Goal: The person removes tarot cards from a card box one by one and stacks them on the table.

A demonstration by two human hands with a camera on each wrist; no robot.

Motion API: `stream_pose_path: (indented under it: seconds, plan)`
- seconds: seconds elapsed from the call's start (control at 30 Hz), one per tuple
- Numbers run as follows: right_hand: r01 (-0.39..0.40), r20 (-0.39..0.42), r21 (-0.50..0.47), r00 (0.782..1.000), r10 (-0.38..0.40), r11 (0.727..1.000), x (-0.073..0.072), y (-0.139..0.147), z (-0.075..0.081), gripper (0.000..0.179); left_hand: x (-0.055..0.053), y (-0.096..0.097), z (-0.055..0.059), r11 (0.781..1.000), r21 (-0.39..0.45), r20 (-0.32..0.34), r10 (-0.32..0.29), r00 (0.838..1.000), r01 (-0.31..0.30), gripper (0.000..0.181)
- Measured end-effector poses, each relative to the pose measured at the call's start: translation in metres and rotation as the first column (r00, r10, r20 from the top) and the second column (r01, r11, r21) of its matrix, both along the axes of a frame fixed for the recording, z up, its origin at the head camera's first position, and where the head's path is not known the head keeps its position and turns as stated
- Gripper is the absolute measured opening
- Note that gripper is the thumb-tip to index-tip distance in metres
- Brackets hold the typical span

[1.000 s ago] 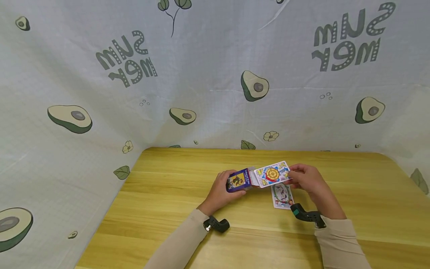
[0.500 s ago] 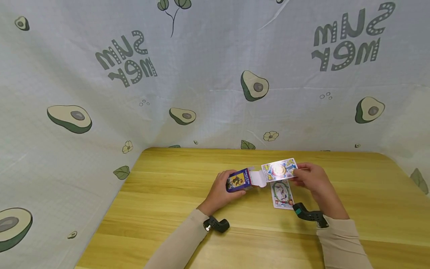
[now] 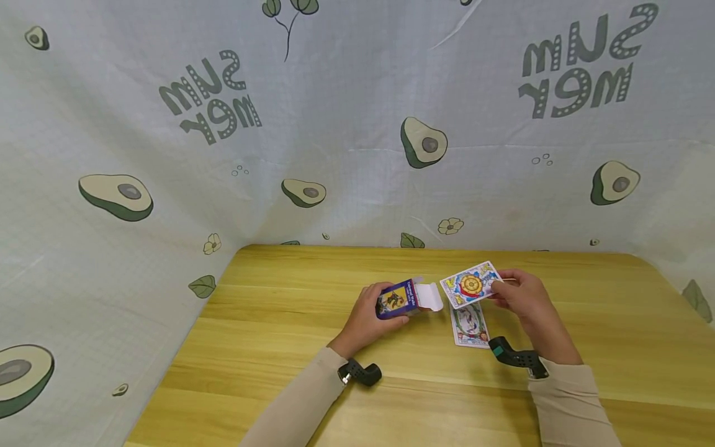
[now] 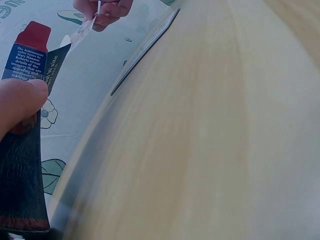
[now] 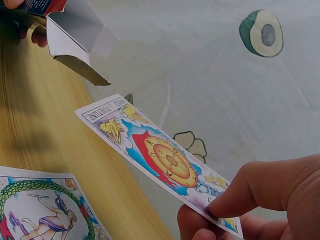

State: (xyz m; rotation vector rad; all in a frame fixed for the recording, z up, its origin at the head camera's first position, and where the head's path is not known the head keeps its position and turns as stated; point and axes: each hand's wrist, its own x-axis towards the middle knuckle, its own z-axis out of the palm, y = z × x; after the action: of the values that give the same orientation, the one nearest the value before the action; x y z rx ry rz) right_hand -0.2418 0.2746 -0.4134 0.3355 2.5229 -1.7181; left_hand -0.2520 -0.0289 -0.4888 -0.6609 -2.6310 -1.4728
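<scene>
A blue tarot card box [image 3: 398, 299] lies in the grip of my left hand [image 3: 365, 318], its white end flap [image 3: 429, 297] folded out toward the right. In the right wrist view the inside of the box [image 5: 75, 22] shows bare white walls. My right hand [image 3: 524, 298] pinches one end of a tarot card [image 3: 471, 284] between thumb and fingers, its wheel picture facing up. That card is apart from the box and overlaps a second tarot card [image 3: 470, 326] in the head view. This second card, with a green wreath [image 5: 45, 210], lies face up on the table.
The wooden table [image 3: 279, 347] spreads under both hands. A white curtain [image 3: 357, 155] printed with avocados hangs behind its far edge and at the sides. Black camera mounts sit on the left wrist [image 3: 360, 373] and right wrist [image 3: 514, 357].
My right hand has drawn the wheel card rightward, away from the box flap, and tilted it. More of the white flap shows now. The left hand and box have stayed still.
</scene>
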Motion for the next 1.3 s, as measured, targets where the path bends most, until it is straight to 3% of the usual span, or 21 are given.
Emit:
stream_pose_path:
  seconds: [0.6, 0.97, 1.3]
  plan:
    - [0.022, 0.017, 0.031, 1.0, -0.022, 0.999, 0.0, 0.002, -0.004, 0.058, 0.0, 0.0, -0.001, 1.0, 0.008, -0.015, -0.005, 1.0, 0.006, 0.069]
    - [0.027, 0.017, 0.036, 0.999, -0.028, 0.999, 0.0, 0.001, -0.007, 0.051, 0.0, -0.001, -0.001, 1.0, 0.004, -0.018, -0.002, 1.0, 0.003, 0.069]
    - [-0.008, 0.026, 0.061, 1.0, 0.006, 0.998, -0.002, 0.003, -0.014, 0.051, 0.0, 0.0, -0.001, 1.0, 0.002, -0.01, 0.002, 1.0, -0.002, 0.07]
